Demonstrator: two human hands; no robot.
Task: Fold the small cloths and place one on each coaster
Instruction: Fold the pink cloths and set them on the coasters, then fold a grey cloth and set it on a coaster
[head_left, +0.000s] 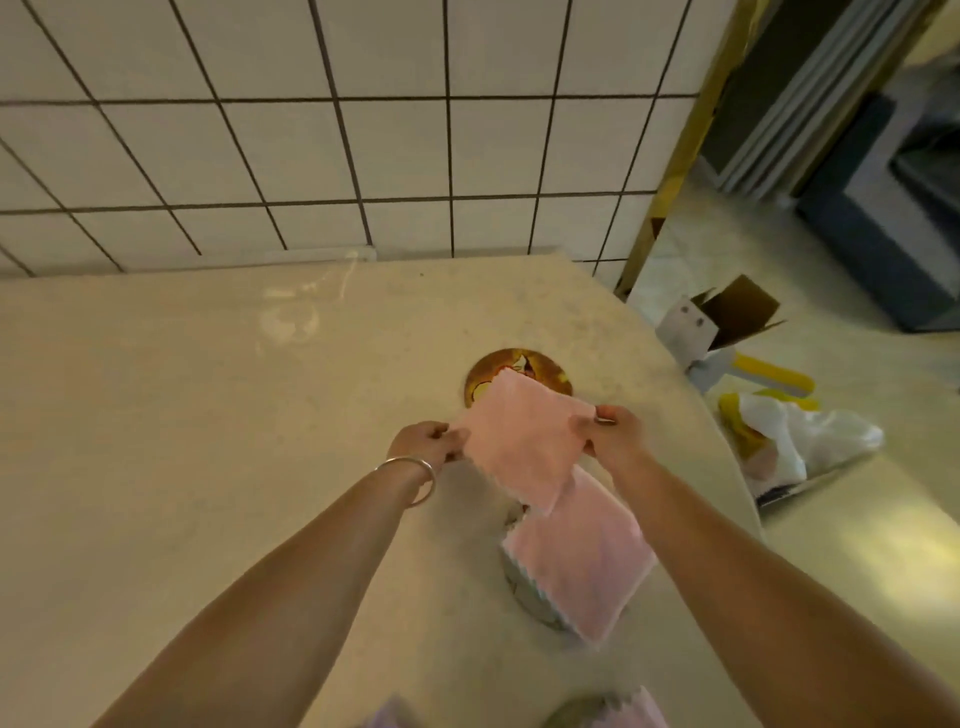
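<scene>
1. Tiled wall (322, 130) of white squares with dark grout, rising behind everything.
2. Pale stone bench (182, 415), curved along its right edge, bearing the coasters and cloths.
3. Floor (857, 519) to the right of the bench, strewn with an open cardboard box (727, 317), a yellow-handled tool (769, 376) and a white plastic bag (800, 441).
4. Two bare forearms reaching in from the bottom edge, the left one wearing a silver bangle (413, 480) at the wrist.
5. Pink cloth (524, 441), held up off the bench between both hands, folded flat (far corner overlapping the brown coaster in view; touching it or not cannot be told).
6. Second pink cloth (582, 561), folded, lying on a grey coaster (524, 592) nearer the person, most of that coaster hidden beneath it.
7. Brown coaster (519, 371), round with a printed picture, lying on the bench beyond the hands.
8. Left hand (423, 441), fingers curled and pinching the held cloth's left edge.
9. Right hand (610, 431), fingers curled and pinching the cloth's right corner.
10. At the bottom edge, a sliver of a further pink cloth (639, 709) over another round coaster (576, 709) (cut off by the frame), and a lilac scrap (389, 714) to its left.
</scene>
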